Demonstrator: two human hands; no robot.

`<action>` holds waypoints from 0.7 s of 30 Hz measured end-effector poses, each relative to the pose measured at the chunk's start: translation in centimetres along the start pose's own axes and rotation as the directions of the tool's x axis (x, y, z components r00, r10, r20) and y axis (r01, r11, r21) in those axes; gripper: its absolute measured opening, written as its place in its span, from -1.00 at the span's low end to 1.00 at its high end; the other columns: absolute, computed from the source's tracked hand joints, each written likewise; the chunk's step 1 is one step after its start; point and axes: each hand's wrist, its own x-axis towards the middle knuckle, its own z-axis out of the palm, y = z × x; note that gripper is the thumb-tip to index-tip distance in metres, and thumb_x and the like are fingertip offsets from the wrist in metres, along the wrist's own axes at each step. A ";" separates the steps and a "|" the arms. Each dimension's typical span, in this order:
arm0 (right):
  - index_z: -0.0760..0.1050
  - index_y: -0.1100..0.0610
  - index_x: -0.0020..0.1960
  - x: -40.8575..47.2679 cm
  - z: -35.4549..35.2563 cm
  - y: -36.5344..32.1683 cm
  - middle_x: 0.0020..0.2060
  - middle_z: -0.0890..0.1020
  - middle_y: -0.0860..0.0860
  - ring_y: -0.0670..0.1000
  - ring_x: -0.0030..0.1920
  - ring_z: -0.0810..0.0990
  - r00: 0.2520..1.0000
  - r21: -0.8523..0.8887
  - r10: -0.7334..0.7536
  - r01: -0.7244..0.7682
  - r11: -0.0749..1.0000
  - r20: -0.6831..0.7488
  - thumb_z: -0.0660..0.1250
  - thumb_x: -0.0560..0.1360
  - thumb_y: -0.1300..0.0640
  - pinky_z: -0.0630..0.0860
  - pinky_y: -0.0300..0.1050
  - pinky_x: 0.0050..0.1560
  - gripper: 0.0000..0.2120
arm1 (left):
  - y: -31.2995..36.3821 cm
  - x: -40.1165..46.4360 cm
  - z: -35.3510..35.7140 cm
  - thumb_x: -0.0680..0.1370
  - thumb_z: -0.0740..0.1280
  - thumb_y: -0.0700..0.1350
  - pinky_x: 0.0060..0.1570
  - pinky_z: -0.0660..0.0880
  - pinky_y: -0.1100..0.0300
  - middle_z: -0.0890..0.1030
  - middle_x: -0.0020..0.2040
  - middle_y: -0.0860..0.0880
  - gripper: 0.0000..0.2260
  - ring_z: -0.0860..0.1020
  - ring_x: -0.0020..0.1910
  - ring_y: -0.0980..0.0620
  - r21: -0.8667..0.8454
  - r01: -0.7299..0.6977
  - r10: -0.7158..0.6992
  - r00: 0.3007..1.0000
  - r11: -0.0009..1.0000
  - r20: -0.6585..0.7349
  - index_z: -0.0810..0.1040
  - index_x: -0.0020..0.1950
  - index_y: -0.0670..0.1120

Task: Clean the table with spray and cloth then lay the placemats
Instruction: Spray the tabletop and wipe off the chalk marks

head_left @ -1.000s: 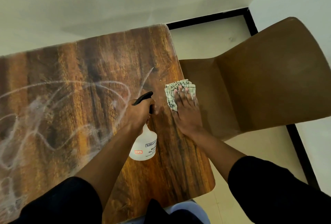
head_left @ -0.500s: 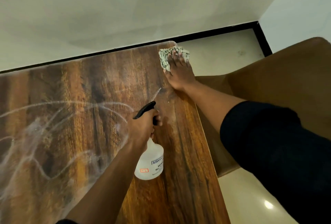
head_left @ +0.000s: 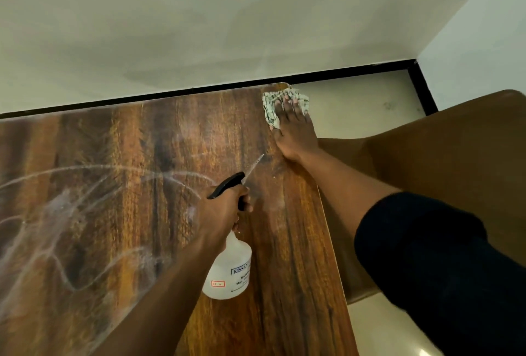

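1. The cloth [head_left: 284, 106] is pressed flat at the far right corner of the table [head_left: 128, 185] by the right hand [head_left: 294, 131], fingers straight, arm extended.
2. The spray bottle [head_left: 229, 264], labelled "KISSAN", is gripped at its black trigger head by the curled left hand [head_left: 225, 210] above the table.

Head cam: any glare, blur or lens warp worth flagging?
Head view: wide-angle warp bows the table edge; pale sheen over its far left; floor glare spot bottom right; white streaks on the wood are residue, not glare; right hand and cloth slightly soft; spray bottle label partly legible.
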 end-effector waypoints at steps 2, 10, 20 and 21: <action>-0.22 0.02 0.68 -3.6 1.3 0.1 0.67 -0.18 0.03 0.10 0.65 -0.27 1.000 0.018 0.000 0.001 1.000 -0.020 0.01 0.73 -0.13 -0.16 0.18 0.64 -0.35 | 0.4 -0.4 0.1 0.62 0.40 -0.19 -0.41 0.35 0.15 0.68 -0.28 -0.15 -0.85 0.47 -0.45 0.05 -0.008 -0.030 0.030 1.000 1.000 -0.001 0.70 -0.11 -0.03; -0.25 0.01 0.68 -13.9 5.0 0.6 0.67 -0.24 0.00 0.03 0.64 -0.34 0.998 -0.011 0.001 -0.002 1.000 -0.066 -0.14 0.66 -0.20 -0.25 0.12 0.63 -0.32 | 1.3 -1.5 0.6 0.61 0.40 -0.20 -0.36 0.35 0.12 0.67 -0.31 -0.14 -0.78 0.44 -0.45 0.03 0.012 -0.037 0.037 0.999 0.999 0.002 0.67 -0.24 -0.14; -0.34 0.01 0.66 -2.2 2.0 0.6 0.64 -0.32 0.03 0.09 0.61 -0.39 1.000 0.003 -0.006 0.006 1.000 -0.031 -0.08 0.72 -0.20 -0.26 0.18 0.62 -0.32 | 1.8 -1.1 1.0 0.64 0.38 -0.20 -0.36 0.32 0.13 0.64 -0.33 -0.08 -0.44 0.41 -0.42 0.01 -0.080 -0.032 0.034 0.999 0.996 0.027 0.67 -0.48 0.29; -0.33 0.02 0.67 -0.6 1.4 0.4 0.64 -0.31 0.03 0.10 0.62 -0.37 1.000 0.010 0.004 -0.003 1.000 -0.021 -0.07 0.72 -0.20 -0.26 0.18 0.62 -0.32 | 1.9 -0.9 0.9 0.64 0.38 -0.20 -0.36 0.31 0.13 0.64 -0.32 -0.07 -0.49 0.41 -0.43 0.03 -0.092 -0.026 0.028 0.999 0.995 0.026 0.71 -0.40 0.30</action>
